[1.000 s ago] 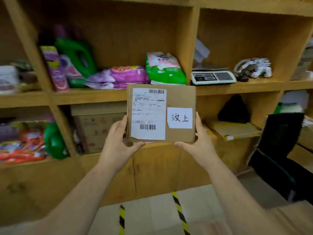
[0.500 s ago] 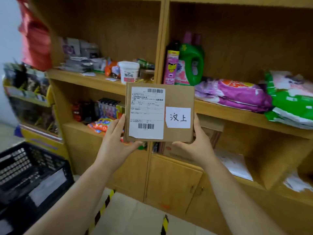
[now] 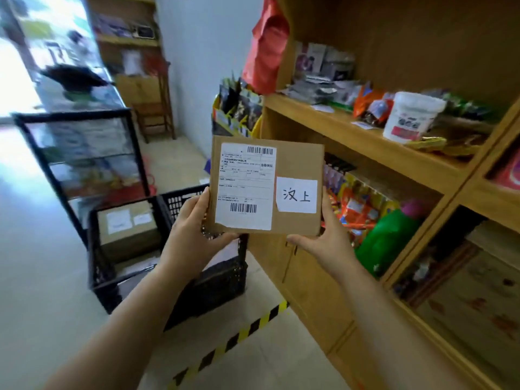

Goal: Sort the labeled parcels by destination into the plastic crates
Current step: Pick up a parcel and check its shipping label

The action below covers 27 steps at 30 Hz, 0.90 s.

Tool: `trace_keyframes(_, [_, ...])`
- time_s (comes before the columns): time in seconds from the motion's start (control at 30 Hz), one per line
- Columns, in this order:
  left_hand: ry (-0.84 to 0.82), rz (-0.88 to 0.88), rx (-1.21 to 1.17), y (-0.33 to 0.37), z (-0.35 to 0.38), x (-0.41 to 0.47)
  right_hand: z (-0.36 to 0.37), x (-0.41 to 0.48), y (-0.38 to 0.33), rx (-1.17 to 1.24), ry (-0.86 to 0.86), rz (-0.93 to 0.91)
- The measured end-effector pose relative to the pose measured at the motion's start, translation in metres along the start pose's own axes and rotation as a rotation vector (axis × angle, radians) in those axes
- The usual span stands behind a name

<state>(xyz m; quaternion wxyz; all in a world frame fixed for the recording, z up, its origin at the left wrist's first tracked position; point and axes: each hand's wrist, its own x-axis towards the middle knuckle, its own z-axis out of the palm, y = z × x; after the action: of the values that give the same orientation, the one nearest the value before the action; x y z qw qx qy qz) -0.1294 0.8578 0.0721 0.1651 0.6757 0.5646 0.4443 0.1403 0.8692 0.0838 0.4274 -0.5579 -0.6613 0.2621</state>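
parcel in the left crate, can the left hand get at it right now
Probably not yet: the left hand grips the held parcel. The crate is open-topped with nothing over the crated parcel, so once freed, likely yes.

Left hand [image 3: 192, 236] and right hand [image 3: 329, 239], raised level, grip the parcel [image 3: 295, 159] by its lower corners, fingers seemingly curled behind

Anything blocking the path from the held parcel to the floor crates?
Nothing visible. The left hand and right hand hold the parcel over the open-topped black crates; one already holds a box.
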Motion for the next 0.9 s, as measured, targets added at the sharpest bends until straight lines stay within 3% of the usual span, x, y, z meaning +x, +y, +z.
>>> trace_keyframes(0.33, [0.195,-0.209,0.196,-0.038,-0.044,0.017,0.084,0.112,-0.006,0.179,-0.337,-0.194])
trace_keyframes(0.6, [0.393,-0.383,0.295,-0.066,-0.080,-0.014,0.173,0.143,-0.018,0.243,-0.637,-0.272])
trace_keyframes(0.9, [0.414,-0.436,0.303,-0.121,-0.121,-0.006,0.240,0.156,-0.041,0.225,-0.683,-0.293])
